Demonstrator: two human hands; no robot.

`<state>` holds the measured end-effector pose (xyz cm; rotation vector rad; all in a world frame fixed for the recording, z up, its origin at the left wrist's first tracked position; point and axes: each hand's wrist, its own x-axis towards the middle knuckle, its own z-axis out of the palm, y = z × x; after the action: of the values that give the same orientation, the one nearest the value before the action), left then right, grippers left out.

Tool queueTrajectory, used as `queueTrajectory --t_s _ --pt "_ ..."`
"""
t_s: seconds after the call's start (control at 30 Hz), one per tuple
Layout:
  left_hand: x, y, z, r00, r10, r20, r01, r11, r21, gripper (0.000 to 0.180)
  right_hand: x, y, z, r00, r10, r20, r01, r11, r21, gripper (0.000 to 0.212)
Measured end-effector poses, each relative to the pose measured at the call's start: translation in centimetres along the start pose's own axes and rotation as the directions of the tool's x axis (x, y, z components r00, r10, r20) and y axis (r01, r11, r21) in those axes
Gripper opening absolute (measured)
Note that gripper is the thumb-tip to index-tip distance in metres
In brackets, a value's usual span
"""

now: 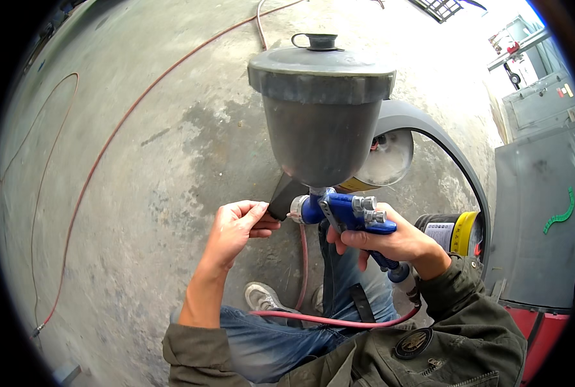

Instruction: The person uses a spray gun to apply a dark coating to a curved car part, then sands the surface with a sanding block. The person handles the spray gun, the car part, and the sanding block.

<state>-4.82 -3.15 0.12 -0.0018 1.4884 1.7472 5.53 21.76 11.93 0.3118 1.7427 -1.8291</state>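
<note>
The left hand (232,229) is nearly closed, pinching the end of a dark flat piece (289,195) between thumb and fingers, just beside the gun's front end. The right hand (400,235) is wrapped around the grip of a blue spray gun (345,211), fingers near the trigger; whether it is squeezed, I cannot tell. The gun looks fully put together: the grey cup (323,132) is upright on top, its lid (323,64) is on, and a red hose (339,320) runs to the grip. No spray shows, so how much coating is done or left is unclear. Beyond are a curved dark trim (458,155) and 2 round containers, 1 with a yellow band (465,233), on the concrete floor (152,168).
</note>
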Motion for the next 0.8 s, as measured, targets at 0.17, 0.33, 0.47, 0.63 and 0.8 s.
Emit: queueTrajectory --t_s 0.17,0.33,0.47,0.63,0.8 --pt "-0.27 0.32 0.22 1.000 -0.008 -0.015 0.008 1.000 -0.015 0.026 -0.05 -0.27 0.62 1.000 0.016 -0.010 -0.016 1.000 -0.003 0.031" --pt "-0.25 0.46 0.24 1.000 -0.012 -0.017 0.012 1.000 -0.014 0.026 -0.04 -0.28 0.56 1.000 0.015 -0.006 -0.015 1.000 0.000 0.029" --pt "-0.17 0.48 0.18 1.000 -0.015 -0.012 0.015 1.000 -0.013 0.027 -0.02 -0.30 0.62 1.000 0.021 -0.010 -0.021 1.000 0.002 0.028" --pt "-0.09 0.53 0.27 1.000 -0.013 -0.010 0.013 1.000 -0.014 0.026 -0.04 -0.35 0.68 1.000 0.018 -0.001 -0.018 1.000 0.013 0.029" --pt "-0.06 0.52 0.26 1.000 -0.012 -0.006 0.012 1.000 -0.013 0.026 -0.11 -0.38 0.66 1.000 0.010 0.006 -0.010 1.000 0.004 0.029"
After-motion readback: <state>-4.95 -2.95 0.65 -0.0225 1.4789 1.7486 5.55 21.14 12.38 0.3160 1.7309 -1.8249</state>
